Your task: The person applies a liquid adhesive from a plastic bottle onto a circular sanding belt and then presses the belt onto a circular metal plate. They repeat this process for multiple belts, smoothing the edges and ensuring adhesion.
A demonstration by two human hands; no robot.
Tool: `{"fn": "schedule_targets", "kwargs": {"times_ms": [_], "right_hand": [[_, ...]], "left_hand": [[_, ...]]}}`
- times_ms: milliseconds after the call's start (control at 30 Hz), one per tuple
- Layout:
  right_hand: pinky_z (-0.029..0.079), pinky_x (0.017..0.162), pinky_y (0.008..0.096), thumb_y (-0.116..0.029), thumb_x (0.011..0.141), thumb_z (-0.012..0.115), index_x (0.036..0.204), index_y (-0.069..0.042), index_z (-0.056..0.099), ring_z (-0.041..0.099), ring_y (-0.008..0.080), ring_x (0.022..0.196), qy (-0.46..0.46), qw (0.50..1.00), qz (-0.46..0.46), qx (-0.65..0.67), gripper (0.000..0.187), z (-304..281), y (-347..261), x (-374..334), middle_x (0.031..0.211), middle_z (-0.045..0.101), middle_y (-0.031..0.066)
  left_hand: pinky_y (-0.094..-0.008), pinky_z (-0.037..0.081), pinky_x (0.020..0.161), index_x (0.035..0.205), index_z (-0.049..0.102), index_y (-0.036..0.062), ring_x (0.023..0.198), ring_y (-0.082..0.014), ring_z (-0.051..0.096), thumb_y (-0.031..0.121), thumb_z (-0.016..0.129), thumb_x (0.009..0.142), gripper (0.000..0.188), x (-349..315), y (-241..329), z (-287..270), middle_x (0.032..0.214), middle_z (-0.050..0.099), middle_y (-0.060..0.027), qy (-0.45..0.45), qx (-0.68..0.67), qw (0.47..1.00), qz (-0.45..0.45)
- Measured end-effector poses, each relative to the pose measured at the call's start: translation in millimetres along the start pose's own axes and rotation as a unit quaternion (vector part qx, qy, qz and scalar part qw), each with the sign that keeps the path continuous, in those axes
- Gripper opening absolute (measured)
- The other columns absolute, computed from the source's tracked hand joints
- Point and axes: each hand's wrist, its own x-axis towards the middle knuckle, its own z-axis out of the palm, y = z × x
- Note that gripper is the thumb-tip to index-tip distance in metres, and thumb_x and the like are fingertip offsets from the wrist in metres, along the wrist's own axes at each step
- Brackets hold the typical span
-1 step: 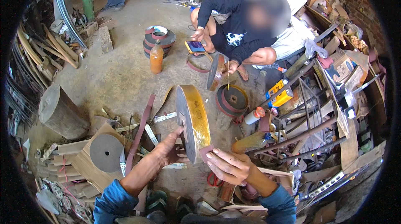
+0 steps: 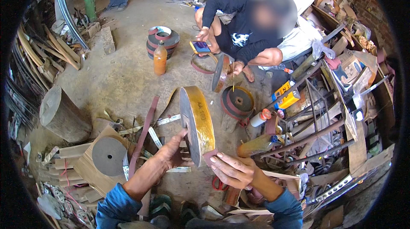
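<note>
In front of me stands a thick dark wheel (image 2: 190,135), tilted on edge, with a yellow-backed abrasive strip (image 2: 203,120) round its rim. My left hand (image 2: 174,147) grips the wheel at the middle of its left face, thumb on top and fingers partly hidden. At the lower right of the rim, my right hand (image 2: 232,169) pinches the reddish-brown end (image 2: 210,156) of the strip between thumb and fingers. Beyond, a person (image 2: 239,28) squats with a phone (image 2: 200,47) in one hand and a thin stick (image 2: 233,77) in the other, beside another wheel (image 2: 220,73).
A grey disc (image 2: 109,156) lies on cardboard at left, near a log (image 2: 64,113). Ahead stand an orange bottle (image 2: 160,60) and stacked wheels (image 2: 163,43). Right of me, a metal frame (image 2: 316,101) holds clutter, by a red-capped container (image 2: 259,118). Loose strips (image 2: 144,131) litter the floor.
</note>
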Motion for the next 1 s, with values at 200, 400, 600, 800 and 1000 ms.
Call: {"fn": "schedule_targets", "kwargs": {"times_ms": [200,400,600,800,1000], "right_hand": [[0.055,0.100,0.0311,-0.012,0.084,0.065,0.092,-0.004,0.072,0.064,0.0247,0.115,0.015,1.000,-0.019,-0.006,0.013,22.0,-9.3,-11.7,0.116,0.069,0.0125],[0.057,0.091,0.0302,-0.005,0.080,0.069,0.096,-0.004,0.072,0.066,0.0224,0.108,-0.043,0.996,0.027,0.076,0.016,26.6,-25.5,-29.7,0.112,0.071,0.0084],[0.055,0.079,0.0347,-0.002,0.081,0.074,0.099,-0.002,0.065,0.067,0.0214,0.089,0.067,0.798,0.545,0.246,0.020,68.1,-86.6,-66.5,0.097,0.069,0.0083],[0.052,0.070,0.0269,-0.004,0.088,0.073,0.109,-0.002,0.065,0.066,0.0140,0.082,0.324,0.318,0.755,0.473,0.023,119.0,-125.7,-100.7,0.096,0.071,0.0069],[0.050,0.069,0.0285,-0.010,0.089,0.071,0.114,-0.006,0.067,0.067,0.0177,0.081,0.125,0.141,0.836,0.515,0.026,182.1,-179.6,-148.6,0.098,0.070,0.0076]], "left_hand": [[-0.0502,0.048,0.097,0.127,0.055,0.0082,0.114,-0.0321,0.056,0.067,0.057,0.086,0.071,0.3,1.1,-2.3,0.127,0.056,-0.0171,-0.020,-0.027,0.999,-0.004],[-0.0525,0.052,0.093,0.135,0.048,0.0056,0.118,-0.0335,0.055,0.062,0.062,0.084,0.077,6.6,1.1,-12.8,0.129,0.054,-0.0183,-0.099,-0.083,0.989,0.065],[-0.0527,0.052,0.100,0.140,0.053,0.0081,0.116,-0.0351,0.062,0.052,0.047,0.098,0.061,17.4,-19.2,-58.3,0.134,0.060,-0.0178,-0.053,-0.167,0.980,0.096],[-0.0506,0.052,0.100,0.137,0.054,0.0052,0.118,-0.0344,0.062,0.048,0.047,0.100,0.057,39.2,-40.1,-88.8,0.134,0.059,-0.0189,-0.155,-0.241,0.955,0.083],[-0.0503,0.051,0.101,0.137,0.053,0.0047,0.118,-0.0341,0.061,0.049,0.048,0.099,0.059,43.2,-58.5,-98.5,0.135,0.059,-0.0188,-0.193,-0.258,0.946,0.033]]}}
